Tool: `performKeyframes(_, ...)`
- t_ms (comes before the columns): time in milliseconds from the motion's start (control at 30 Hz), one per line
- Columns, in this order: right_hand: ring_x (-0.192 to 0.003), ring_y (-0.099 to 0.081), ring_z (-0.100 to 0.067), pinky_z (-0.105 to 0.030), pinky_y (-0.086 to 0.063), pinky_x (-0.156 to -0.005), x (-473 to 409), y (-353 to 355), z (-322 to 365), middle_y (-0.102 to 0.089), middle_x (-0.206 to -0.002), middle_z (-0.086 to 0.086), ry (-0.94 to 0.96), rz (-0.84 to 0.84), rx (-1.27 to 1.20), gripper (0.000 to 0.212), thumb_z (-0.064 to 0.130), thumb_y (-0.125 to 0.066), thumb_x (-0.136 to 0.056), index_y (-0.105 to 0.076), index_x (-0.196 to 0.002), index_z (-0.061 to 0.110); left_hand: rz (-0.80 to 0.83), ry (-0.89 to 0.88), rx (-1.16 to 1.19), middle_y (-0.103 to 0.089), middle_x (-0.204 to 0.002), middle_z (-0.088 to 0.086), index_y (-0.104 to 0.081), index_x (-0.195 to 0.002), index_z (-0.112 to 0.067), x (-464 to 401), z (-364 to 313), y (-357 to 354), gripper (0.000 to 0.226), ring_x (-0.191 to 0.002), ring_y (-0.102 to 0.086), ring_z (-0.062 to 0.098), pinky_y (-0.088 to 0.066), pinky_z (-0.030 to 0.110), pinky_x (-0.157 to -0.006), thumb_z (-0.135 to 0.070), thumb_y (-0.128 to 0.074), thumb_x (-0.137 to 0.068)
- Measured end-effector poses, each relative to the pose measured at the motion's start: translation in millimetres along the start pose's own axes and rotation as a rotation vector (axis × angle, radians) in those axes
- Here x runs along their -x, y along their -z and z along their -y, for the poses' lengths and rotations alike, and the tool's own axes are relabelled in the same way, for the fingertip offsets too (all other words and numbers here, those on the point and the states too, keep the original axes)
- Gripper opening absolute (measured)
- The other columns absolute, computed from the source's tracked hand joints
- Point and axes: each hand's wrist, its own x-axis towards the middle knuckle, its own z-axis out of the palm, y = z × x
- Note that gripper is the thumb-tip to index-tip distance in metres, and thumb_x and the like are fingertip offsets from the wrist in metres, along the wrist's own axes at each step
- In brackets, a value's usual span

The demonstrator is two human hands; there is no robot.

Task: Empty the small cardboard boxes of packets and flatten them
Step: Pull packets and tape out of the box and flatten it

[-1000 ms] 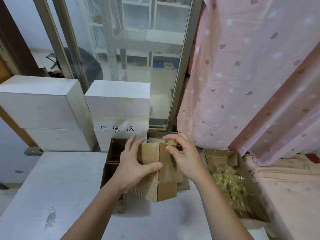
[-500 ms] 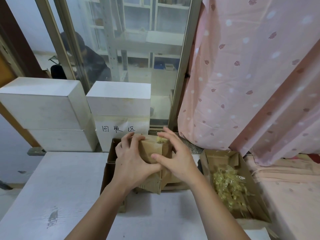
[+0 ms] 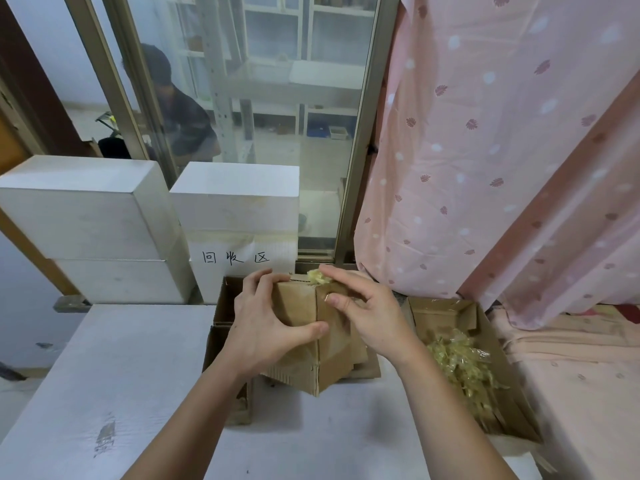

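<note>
A small brown cardboard box (image 3: 325,358) stands tilted on the white table. My left hand (image 3: 266,323) grips its left side, thumb across the front and fingers curled over the top edge. My right hand (image 3: 367,313) lies against the box's right face, fingers spread; its fingertips touch a yellowish clear packet (image 3: 317,277) sticking out of the box's top. To the right, a larger open carton (image 3: 464,313) holds a heap of the same yellowish packets (image 3: 460,368).
Open cardboard boxes (image 3: 225,303) sit behind and left of the held box. White foam boxes (image 3: 86,220) are stacked at the back left, one with a handwritten label. A pink curtain (image 3: 502,150) hangs at right. Behind the glass, a person crouches.
The box has been raised and turned, my left hand wrapping more firmly round it. My right hand opened over the box's top by the packet. The person behind the glass shifted right.
</note>
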Motion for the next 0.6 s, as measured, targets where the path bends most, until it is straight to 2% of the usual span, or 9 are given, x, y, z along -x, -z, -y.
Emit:
performKeyframes(133, -0.130, -0.052, -0.008, -0.035, -0.041, -0.114, 2, -4, -2, -0.061, -0.124, 0.030, 0.003, -0.005, -0.009, 0.055, 0.034, -0.084, -0.081, -0.064, -0.129, 0.049, 0.061, 0.001, 0.014, -0.029, -0.144, -0.020, -0.045, -0.136, -0.044, -1, -4, 0, 0.106, -0.140, -0.031, 0.012, -0.036, 0.034, -0.110, -0.084, -0.076, -0.044)
performKeyframes(233, -0.130, -0.054, -0.013, -0.043, -0.043, -0.113, 2, -1, -5, -0.063, -0.125, 0.024, -0.026, 0.008, -0.071, 0.057, 0.051, -0.082, -0.076, -0.065, -0.130, 0.048, 0.105, 0.023, 0.062, -0.031, -0.139, -0.022, -0.044, -0.133, -0.048, 0, -4, 0, 0.103, -0.136, -0.036, 0.011, -0.040, 0.034, -0.108, -0.083, -0.078, -0.043)
performKeyframes(333, -0.132, -0.055, -0.014, -0.049, -0.042, -0.114, 2, 4, -8, -0.065, -0.135, 0.008, -0.057, 0.044, -0.174, 0.049, 0.043, -0.076, -0.085, -0.067, -0.133, 0.037, 0.126, 0.052, 0.114, -0.033, -0.133, -0.027, -0.046, -0.132, -0.049, -2, -2, 0, 0.101, -0.134, -0.040, 0.010, -0.042, 0.032, -0.104, -0.081, -0.081, -0.042)
performKeyframes(433, -0.134, -0.056, -0.014, -0.051, -0.040, -0.117, 2, 7, -8, -0.066, -0.137, 0.004, -0.073, 0.069, -0.256, 0.041, 0.032, -0.067, -0.093, -0.067, -0.133, 0.026, 0.127, 0.057, 0.126, -0.031, -0.131, -0.035, -0.047, -0.131, -0.049, -4, -1, 2, 0.101, -0.131, -0.042, 0.008, -0.043, 0.032, -0.103, -0.080, -0.082, -0.041)
performKeyframes(500, -0.134, -0.056, -0.015, -0.052, -0.040, -0.117, 2, 6, -8, -0.066, -0.137, 0.004, -0.077, 0.074, -0.267, 0.041, 0.036, -0.068, -0.092, -0.068, -0.132, 0.030, 0.127, 0.063, 0.125, -0.031, -0.131, -0.034, -0.048, -0.132, -0.049, -5, 0, 2, 0.101, -0.131, -0.043, 0.008, -0.045, 0.033, -0.104, -0.080, -0.082, -0.042)
performKeyframes(600, -0.128, -0.059, -0.015, -0.046, -0.046, -0.112, 0, 2, -8, -0.067, -0.132, 0.005, -0.089, 0.072, -0.237, 0.051, 0.037, -0.084, -0.080, -0.069, -0.128, 0.041, 0.137, 0.067, 0.118, -0.032, -0.131, -0.033, -0.048, -0.132, -0.048, -6, 1, 1, 0.101, -0.131, -0.043, 0.010, -0.047, 0.040, -0.108, -0.081, -0.083, -0.043)
